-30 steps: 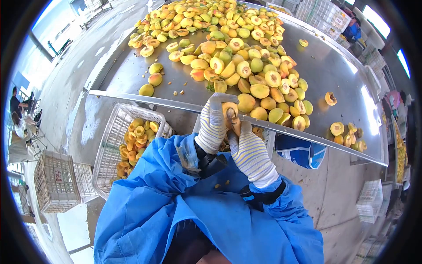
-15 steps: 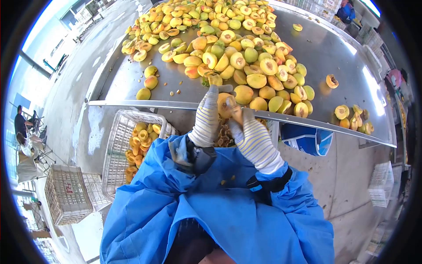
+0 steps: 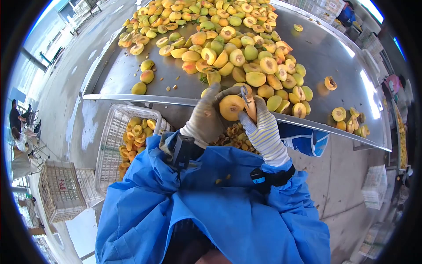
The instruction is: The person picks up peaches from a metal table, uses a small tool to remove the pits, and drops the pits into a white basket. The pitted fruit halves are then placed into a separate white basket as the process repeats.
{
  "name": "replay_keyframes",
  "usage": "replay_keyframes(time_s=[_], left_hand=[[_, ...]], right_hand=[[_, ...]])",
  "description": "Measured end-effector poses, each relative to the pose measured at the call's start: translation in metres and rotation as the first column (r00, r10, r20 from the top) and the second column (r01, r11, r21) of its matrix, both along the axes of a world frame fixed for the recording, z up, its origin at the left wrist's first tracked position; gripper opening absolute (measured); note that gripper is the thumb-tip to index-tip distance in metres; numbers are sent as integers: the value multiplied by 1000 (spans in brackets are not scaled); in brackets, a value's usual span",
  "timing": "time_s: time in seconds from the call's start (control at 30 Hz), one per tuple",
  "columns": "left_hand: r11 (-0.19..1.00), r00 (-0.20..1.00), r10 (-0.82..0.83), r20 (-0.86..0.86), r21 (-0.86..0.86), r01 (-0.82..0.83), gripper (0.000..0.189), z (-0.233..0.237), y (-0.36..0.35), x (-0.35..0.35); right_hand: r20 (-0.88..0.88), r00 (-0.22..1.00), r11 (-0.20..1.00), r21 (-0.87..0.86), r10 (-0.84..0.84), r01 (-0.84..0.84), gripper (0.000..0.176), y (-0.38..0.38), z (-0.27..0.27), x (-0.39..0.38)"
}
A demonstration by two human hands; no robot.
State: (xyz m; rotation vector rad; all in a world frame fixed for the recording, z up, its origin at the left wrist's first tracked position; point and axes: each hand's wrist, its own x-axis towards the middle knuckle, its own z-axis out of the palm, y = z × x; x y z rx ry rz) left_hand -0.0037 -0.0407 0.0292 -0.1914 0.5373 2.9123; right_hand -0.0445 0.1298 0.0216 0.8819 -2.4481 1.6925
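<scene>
Head view, left hand (image 3: 206,116) cupping peach (image 3: 231,107), right hand (image 3: 263,130) gripping blade (image 3: 244,93), mostly hidden

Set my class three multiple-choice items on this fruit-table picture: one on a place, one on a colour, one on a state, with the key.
1. Where does the white basket of halved fruit stand?
A. on the floor behind the person
B. below the edge of the table, on the person's left
C. on the person's lap

2. What colour is the person's coat?
A. red
B. blue
C. white

3. What is the left hand doing?
A. lying flat
B. gripping a peach
C. hanging empty

Key:
1 B, it shows beneath the table's rim.
2 B, blue cloth fills the foreground.
3 B, its glove wraps the peach, while the right hand holds a small metal tool to it.
</scene>
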Motion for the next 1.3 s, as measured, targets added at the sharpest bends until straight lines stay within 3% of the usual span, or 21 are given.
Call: replay_keyframes(time_s=[0.07,0.17,0.2,0.33,0.43,0.53,0.67,0.83,0.93,1.03,1.23,1.3], left_hand=[[985,989,136,65,-112,-128,43,-28,0,-4],[959,966,258,-3,-125,-256,40,-24,0,-5],[952,960,275,-56,-124,-280,41,-23,-2,-5],[964,972,232,-40,-124,-235,42,-16,-1,-3],[978,981,190,-36,-75,-192,41,-15,2,-2],[988,989,148,-25,-28,-149,39,-12,-2,-2],[986,988,151,-2,-67,-151,36,-11,-4,-3],[943,969,225,-104,-228,-244,40,-20,3,-1],[943,966,260,9,-220,-252,46,-13,6,2],[905,956,294,16,-326,-273,50,-14,7,2],[804,917,391,-83,-454,-384,49,-21,13,3],[792,910,400,-108,-459,-402,47,-17,17,5]], right_hand=[[-33,999,999,40,5,-3,36,0,2,2],[-102,994,980,198,28,-7,35,5,8,10],[-243,970,970,240,32,28,33,3,9,14],[-427,904,930,340,20,140,32,0,4,19],[-357,934,868,466,8,171,33,-2,8,23],[-502,864,891,404,26,208,28,-4,8,22],[-516,856,915,351,13,198,26,-5,11,23],[-392,919,840,514,48,175,26,-7,4,27],[-335,940,828,542,57,142,29,-14,-3,33],[-88,994,866,500,67,-14,38,-17,-10,34],[46,966,938,231,256,-259,62,-12,-23,22],[52,972,921,314,228,-233,60,-12,-18,23]])
